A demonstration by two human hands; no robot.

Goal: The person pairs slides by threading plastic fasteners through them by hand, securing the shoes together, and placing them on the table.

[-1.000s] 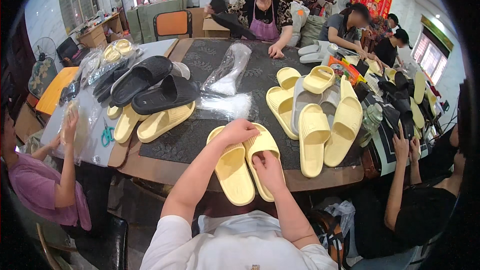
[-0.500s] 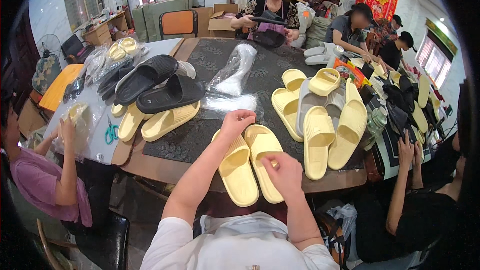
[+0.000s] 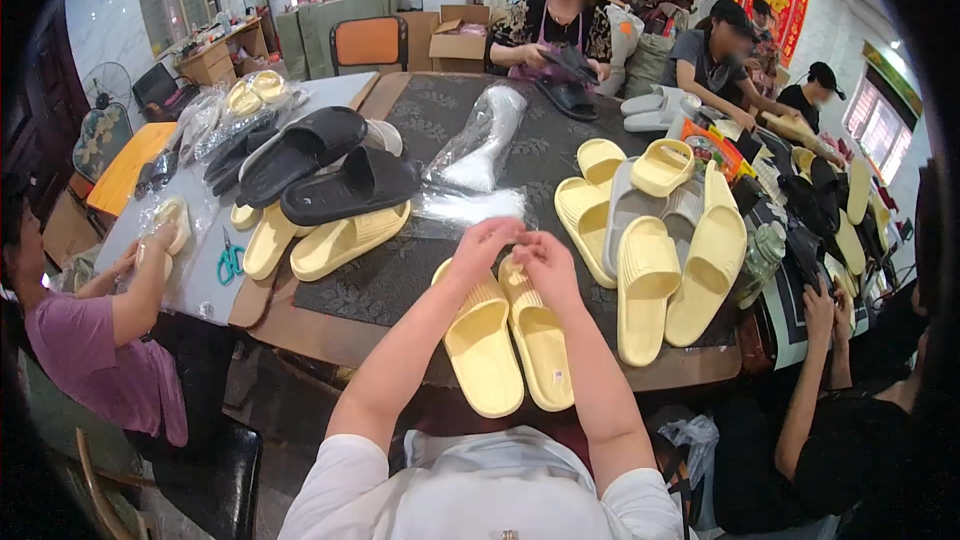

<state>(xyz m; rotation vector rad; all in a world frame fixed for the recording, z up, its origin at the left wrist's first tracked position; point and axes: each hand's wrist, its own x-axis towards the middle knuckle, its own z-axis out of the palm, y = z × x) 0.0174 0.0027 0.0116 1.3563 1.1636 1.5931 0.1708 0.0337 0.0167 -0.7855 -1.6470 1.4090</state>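
A pair of pale yellow slide sandals lies side by side at the near table edge, toes away from me. My left hand (image 3: 486, 248) hovers over the toe end of the left slide (image 3: 484, 355), its fingertips pinched together. Close beside it, my right hand (image 3: 547, 268) is also pinched, above the strap of the right slide (image 3: 541, 345). The fingertips of both hands nearly meet; anything between them is too small to make out. On the right slide's heel shows a small pale label (image 3: 559, 376). Just beyond my hands lie clear plastic bags (image 3: 468, 206).
Black slides (image 3: 350, 185) are stacked on yellow ones at the left, near teal-handled scissors (image 3: 230, 258). More yellow slides (image 3: 648, 285) and grey ones stand close on the right, beside a glass jar (image 3: 765, 245). Co-workers sit left, right and across the table.
My right hand has moved up and away from the right slide's insole to meet my left hand. The heel label now shows. A co-worker opposite has lowered a black slide toward the table.
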